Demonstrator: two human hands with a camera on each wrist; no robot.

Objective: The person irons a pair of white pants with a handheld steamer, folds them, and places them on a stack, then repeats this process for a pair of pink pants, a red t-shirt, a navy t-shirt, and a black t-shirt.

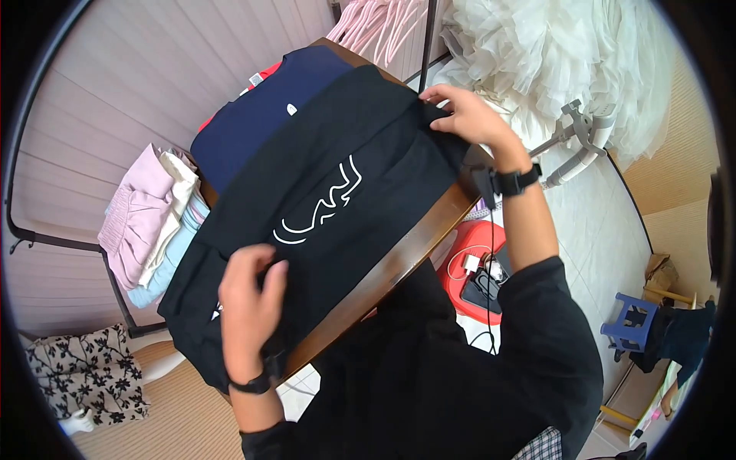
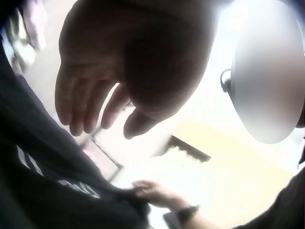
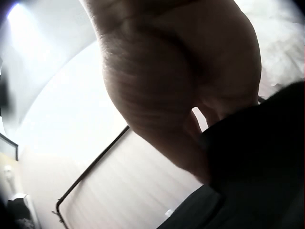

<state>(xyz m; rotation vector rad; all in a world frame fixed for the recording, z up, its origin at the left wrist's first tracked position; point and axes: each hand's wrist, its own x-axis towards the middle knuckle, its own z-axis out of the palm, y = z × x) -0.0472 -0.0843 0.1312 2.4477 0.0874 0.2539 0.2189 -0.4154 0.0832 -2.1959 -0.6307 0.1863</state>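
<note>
A black shirt [image 1: 399, 195] with a white line print lies spread over the wooden table [image 1: 383, 268]. At its far right corner, my right hand [image 1: 471, 119] pinches the fabric between thumb and fingers. The right wrist view shows the black cloth [image 3: 267, 148] running up between them. My left hand [image 1: 251, 307] hovers over the near left part of the shirt, fingers loosely bent and holding nothing. In the left wrist view its fingers [image 2: 76, 105] hang free above the dark cloth. Beyond the black shirt lies a navy shirt [image 1: 253, 107] with a small white mark.
Folded clothes in pink, cream and light blue [image 1: 138, 207] are stacked at the table's left. Pink hangers [image 1: 376, 27] hang behind it, near a white ruffled gown [image 1: 552, 61]. A grey metal stand [image 1: 586, 130] and a red case [image 1: 468, 299] are on the right.
</note>
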